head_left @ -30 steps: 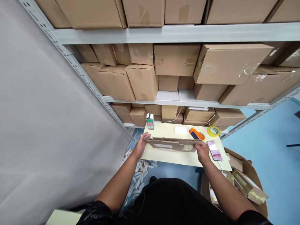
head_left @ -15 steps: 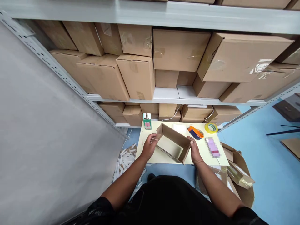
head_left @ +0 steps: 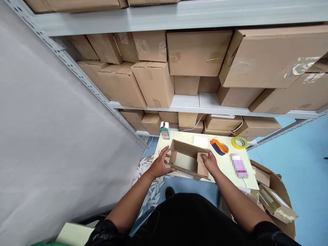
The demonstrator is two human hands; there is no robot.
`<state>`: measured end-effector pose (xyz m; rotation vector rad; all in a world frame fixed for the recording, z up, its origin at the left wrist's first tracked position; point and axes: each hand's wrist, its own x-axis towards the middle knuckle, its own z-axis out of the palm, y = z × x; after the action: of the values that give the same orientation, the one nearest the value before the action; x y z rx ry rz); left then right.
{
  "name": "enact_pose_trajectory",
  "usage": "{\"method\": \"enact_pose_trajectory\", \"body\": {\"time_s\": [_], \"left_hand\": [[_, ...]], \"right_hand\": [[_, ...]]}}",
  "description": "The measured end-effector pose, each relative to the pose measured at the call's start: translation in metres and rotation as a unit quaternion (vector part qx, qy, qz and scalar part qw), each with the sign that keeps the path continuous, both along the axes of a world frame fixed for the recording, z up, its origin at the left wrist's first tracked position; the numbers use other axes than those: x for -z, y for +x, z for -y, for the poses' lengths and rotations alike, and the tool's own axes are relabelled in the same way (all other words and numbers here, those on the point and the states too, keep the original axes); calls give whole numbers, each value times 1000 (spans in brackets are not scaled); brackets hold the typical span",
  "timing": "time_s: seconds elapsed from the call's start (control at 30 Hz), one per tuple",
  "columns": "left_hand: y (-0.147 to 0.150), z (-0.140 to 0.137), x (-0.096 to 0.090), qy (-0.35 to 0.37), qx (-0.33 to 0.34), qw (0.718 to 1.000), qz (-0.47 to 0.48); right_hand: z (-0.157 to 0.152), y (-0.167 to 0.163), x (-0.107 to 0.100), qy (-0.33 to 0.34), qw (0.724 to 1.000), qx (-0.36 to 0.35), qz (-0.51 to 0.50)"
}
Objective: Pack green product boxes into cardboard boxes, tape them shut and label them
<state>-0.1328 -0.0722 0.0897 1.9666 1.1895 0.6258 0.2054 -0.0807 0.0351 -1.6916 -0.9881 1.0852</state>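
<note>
Stands beside a plain pale grey wall (head_left: pixel 58 123) on the left, facing a light grey metal rack (head_left: pixel 164 20) of brown cardboard cartons (head_left: pixel 153 83). Has a small green-and-white upright carton (head_left: pixel 165 132) at the back left of a pale cream rectangular table (head_left: pixel 224 165). Spreads the bare left hand (head_left: pixel 161 164) around the left end of an open brown rectangular cardboard box (head_left: pixel 189 149); cannot tell whether gripping or only touching. Has this box over the table's front middle. Has a flat white rectangular piece (head_left: pixel 200 140) behind it. Grasps the box's right end with the bare right hand (head_left: pixel 210 162), with the thumb inside. Has farther right an orange-and-dark-blue tape dispenser (head_left: pixel 219 147), a yellow ring-shaped tape roll (head_left: pixel 239 142) and, nearer, a blurred flat pinkish-purple device (head_left: pixel 239 167). Has a large brown cardboard bin (head_left: pixel 278 184) of smaller boxes (head_left: pixel 275 205) beside the table.
</note>
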Motion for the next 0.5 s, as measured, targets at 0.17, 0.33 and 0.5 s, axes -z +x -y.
{"method": "enact_pose_trajectory", "body": {"time_s": [0.17,0.33,0.5], "left_hand": [[-2,-1,-1,64,89,990,-94],[-1,-6,10,94,101,987,-78],[13,-10,27,67,-12,998,-1]], "right_hand": [[-3,-6,-10,-5,999,25,28],[-3,-5,-8,5,1000,27,-6],[6,-3,7,41,993,26,-106]]}}
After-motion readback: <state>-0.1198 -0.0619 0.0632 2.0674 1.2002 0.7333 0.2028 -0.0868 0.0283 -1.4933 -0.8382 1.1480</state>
